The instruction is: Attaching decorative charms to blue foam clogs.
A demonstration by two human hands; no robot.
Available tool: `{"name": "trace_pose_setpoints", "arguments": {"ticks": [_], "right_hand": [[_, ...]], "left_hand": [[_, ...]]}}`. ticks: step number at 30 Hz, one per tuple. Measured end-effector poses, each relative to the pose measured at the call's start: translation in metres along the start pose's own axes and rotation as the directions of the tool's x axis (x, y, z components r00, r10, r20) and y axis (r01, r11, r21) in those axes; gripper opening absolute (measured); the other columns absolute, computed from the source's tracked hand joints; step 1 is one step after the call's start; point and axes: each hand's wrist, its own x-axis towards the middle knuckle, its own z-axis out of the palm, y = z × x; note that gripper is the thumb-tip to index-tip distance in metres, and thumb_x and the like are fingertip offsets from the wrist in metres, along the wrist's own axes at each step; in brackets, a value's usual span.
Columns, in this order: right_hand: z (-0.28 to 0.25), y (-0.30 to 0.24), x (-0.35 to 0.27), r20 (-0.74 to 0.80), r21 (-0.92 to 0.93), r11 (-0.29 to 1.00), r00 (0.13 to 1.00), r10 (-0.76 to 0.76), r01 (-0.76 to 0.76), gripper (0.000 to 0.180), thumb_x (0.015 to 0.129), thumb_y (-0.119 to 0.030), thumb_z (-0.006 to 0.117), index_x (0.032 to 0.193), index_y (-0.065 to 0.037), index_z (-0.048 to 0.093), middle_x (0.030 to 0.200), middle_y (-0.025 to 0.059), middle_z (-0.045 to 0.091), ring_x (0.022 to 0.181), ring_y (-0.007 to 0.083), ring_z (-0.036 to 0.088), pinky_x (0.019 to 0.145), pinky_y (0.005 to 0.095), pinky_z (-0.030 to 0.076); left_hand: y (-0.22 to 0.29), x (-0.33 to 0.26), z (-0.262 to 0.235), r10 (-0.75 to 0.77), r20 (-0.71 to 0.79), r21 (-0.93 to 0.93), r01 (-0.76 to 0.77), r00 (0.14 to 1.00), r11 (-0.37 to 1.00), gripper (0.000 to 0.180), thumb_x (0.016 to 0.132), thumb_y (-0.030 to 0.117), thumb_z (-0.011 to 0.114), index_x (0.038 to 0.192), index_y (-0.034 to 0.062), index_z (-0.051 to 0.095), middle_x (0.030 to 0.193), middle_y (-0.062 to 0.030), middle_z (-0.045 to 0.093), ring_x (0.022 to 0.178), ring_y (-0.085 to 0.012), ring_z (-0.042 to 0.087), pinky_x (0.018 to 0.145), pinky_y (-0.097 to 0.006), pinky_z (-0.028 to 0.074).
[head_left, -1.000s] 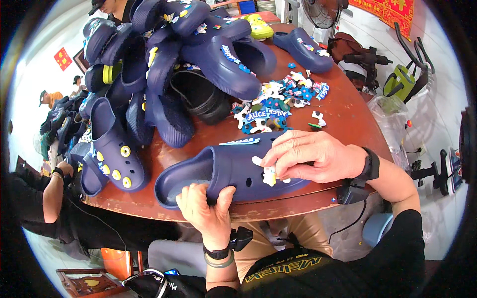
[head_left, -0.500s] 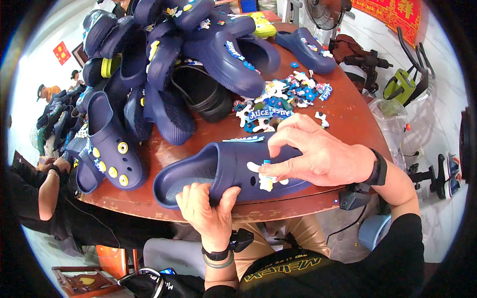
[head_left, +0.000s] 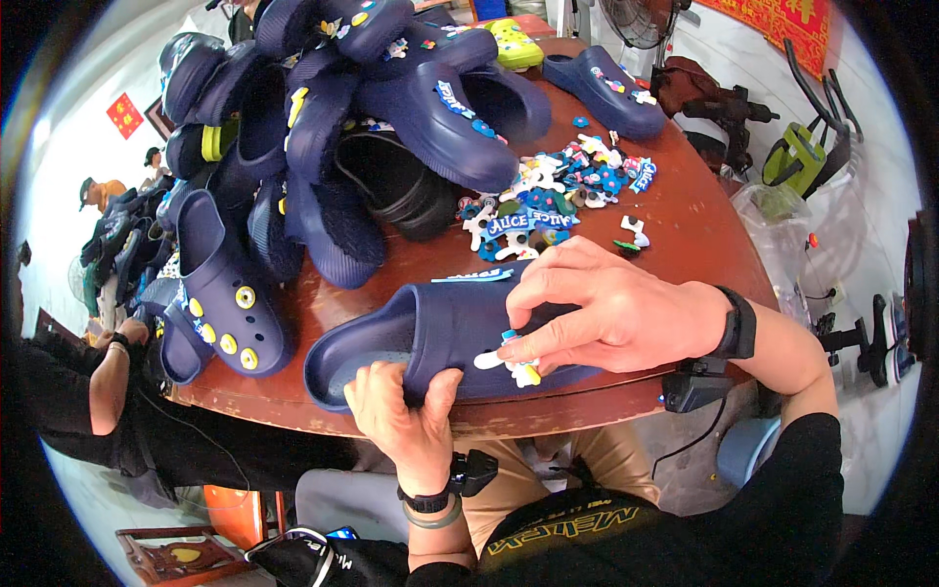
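A navy clog [head_left: 452,328] lies at the table's near edge, its heel to the left. My left hand [head_left: 403,416] grips its near side by the opening, thumb against the upper and fingers over the rim. Between the thumb and fingers of my right hand [head_left: 611,318] is a small white shoe charm [head_left: 518,370] with blue and yellow parts. It rests against the upper of the clog; whether its stud sits in a hole is hidden. A blue lettered charm [head_left: 473,277] shows along the clog's far side.
Beyond the clog lies a pile of loose charms [head_left: 577,186]. Navy clogs [head_left: 440,127] are heaped at the back left, and a clog with yellow round charms [head_left: 235,303] stands at left. Another person's arm [head_left: 112,386] is at far left. A pale blue bucket [head_left: 745,452] sits below right.
My right hand has moved the white charm slightly left and down on the clog, covering a hole that showed beside it. My left hand keeps its grip.
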Motion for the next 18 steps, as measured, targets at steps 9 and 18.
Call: {"name": "trace_pose_setpoints", "arguments": {"ticks": [9, 18], "right_hand": [[0.006, -0.002, -0.006, -0.129, -0.12, 0.993, 0.991, -0.021, 0.005, 0.029, 0.076, -0.019, 0.073, 0.104, -0.017, 0.07, 0.098, 0.0016, 0.055, 0.096, 0.0227, 0.054, 0.084, 0.0385, 0.041], [0.011, 0.001, -0.008, -0.2, -0.272, 0.961, 0.975, -0.099, 0.042, 0.03, 0.077, -0.015, 0.064, 0.107, -0.013, 0.067, 0.094, 0.0011, 0.06, 0.091, 0.0196, 0.058, 0.078, 0.0315, 0.042]], "left_hand": [[0.002, 0.0, -0.001, 0.001, 0.048, -0.054, 0.002, 0.999, 0.999, 0.031, 0.079, 0.021, 0.075, 0.087, 0.0023, 0.051, 0.077, -0.011, 0.048, 0.072, -0.0303, 0.044, 0.067, -0.039, 0.035], [-0.002, -0.002, -0.001, 0.032, 0.053, -0.054, -0.029, 0.998, 0.998, 0.039, 0.073, 0.028, 0.079, 0.085, 0.0042, 0.051, 0.075, -0.0108, 0.049, 0.07, -0.0315, 0.044, 0.064, -0.04, 0.034]]}}
